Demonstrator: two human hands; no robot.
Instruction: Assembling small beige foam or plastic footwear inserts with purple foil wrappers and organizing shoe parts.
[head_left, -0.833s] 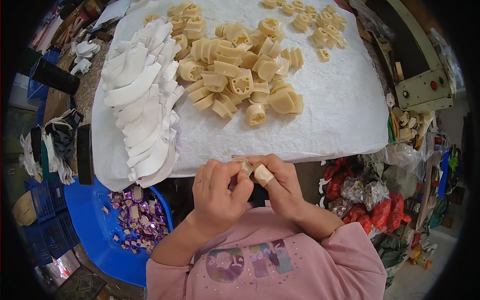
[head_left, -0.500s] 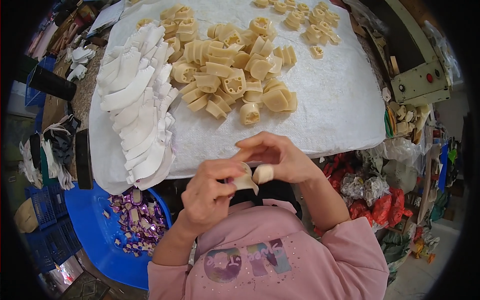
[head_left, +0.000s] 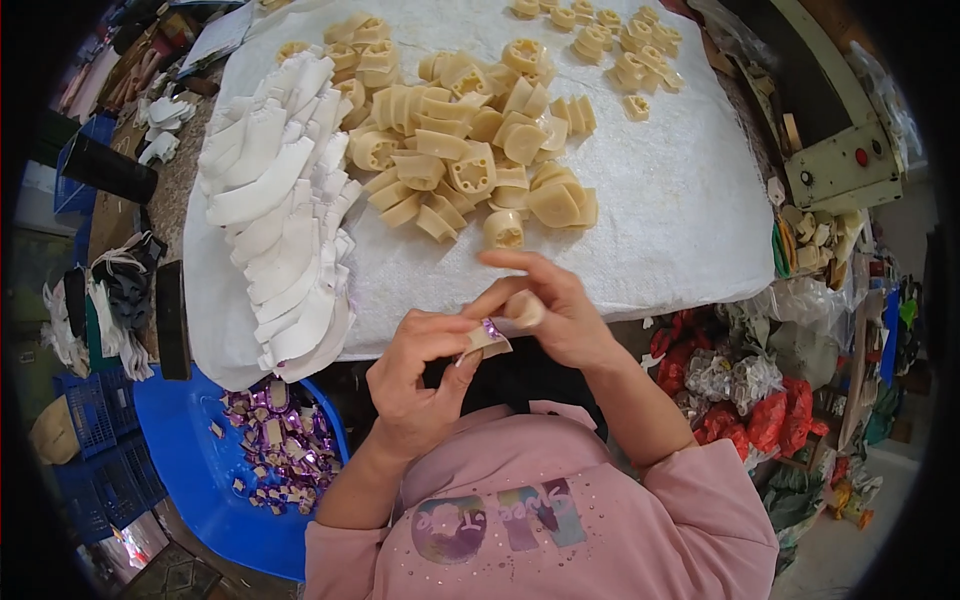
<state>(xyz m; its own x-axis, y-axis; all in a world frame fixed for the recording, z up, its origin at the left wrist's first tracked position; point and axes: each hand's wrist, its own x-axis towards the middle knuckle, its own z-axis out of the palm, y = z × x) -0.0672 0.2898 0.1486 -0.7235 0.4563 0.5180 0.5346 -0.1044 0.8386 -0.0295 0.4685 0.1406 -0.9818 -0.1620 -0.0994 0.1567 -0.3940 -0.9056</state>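
Between the thumb and fingers of my left hand (head_left: pixel 418 370) is a small curved beige piece (head_left: pixel 487 342) with a shiny purple patch on its upper edge. My right hand (head_left: pixel 562 312) is close beside it, index finger stretched out and the other fingers near the piece's upper edge. At the right thumb sits a pale beige cap or wrap (head_left: pixel 524 309), slightly blurred. Beyond my hands lies a heap of beige molded plastic pieces (head_left: pixel 470 170), probably shoe heels, some with holes in their ends. A long overlapped stack of white curved cut pieces (head_left: pixel 285 215) lies left of it.
A white-covered table (head_left: pixel 660 215) carries the heaps, with smaller beige molded pieces (head_left: pixel 640 65) at its far right. Below left, a blue basin (head_left: pixel 180 440) holds purple-and-beige pieces (head_left: pixel 280 440). A control box (head_left: pixel 842 168) and red plastic bags (head_left: pixel 790 410) are at right.
My right hand has moved slightly up and left, its index finger stretching further. My left hand has turned the beige piece, and a purple patch now shows on it.
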